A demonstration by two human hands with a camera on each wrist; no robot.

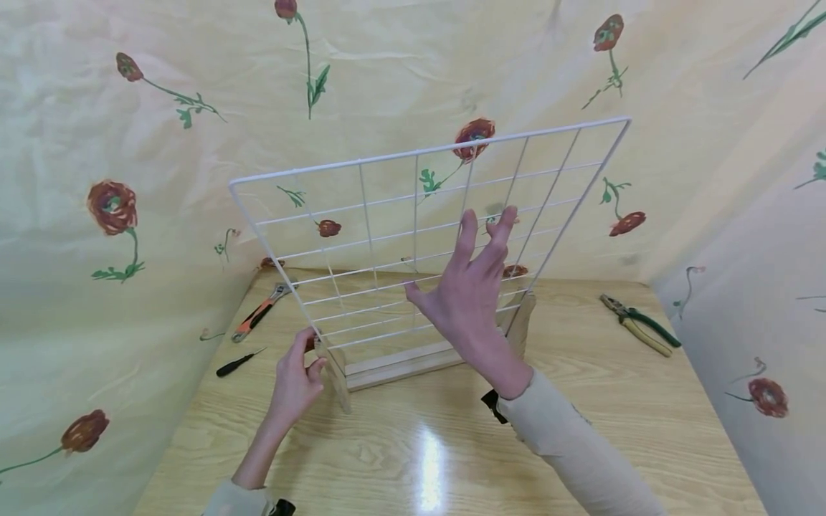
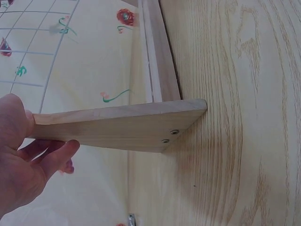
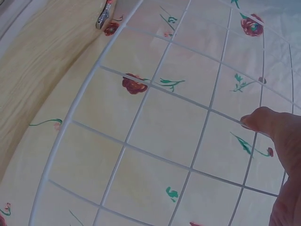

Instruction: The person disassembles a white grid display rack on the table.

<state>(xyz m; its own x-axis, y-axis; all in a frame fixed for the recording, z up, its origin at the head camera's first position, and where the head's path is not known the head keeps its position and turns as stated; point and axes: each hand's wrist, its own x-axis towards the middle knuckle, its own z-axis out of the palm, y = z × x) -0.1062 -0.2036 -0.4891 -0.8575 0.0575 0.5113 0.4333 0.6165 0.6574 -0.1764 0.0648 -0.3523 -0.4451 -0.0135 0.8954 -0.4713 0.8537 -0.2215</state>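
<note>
A white wire grid (image 1: 416, 153) leans back from a wooden stand with two side pieces and a crossbar (image 1: 400, 364). My left hand (image 1: 297, 380) holds the upper end of the stand's left side piece (image 2: 117, 125), thumb and fingers on opposite faces. Two screw heads (image 2: 174, 132) show low on that piece. Spread across the front of the grid is my right hand (image 1: 467, 294), its fingers over the wires. The right wrist view shows the thumb (image 3: 263, 117) at a wire crossing. My right forearm partly covers the stand's right side piece (image 1: 523, 322).
An orange-and-black adjustable wrench (image 1: 261, 314) and a black screwdriver (image 1: 239, 363) lie left of the stand on the wood-grain table (image 1: 361, 451). Pliers (image 1: 635, 322) with green and yellow handles lie to the right. Flower-patterned sheeting (image 1: 213, 136) surrounds the table's back and sides.
</note>
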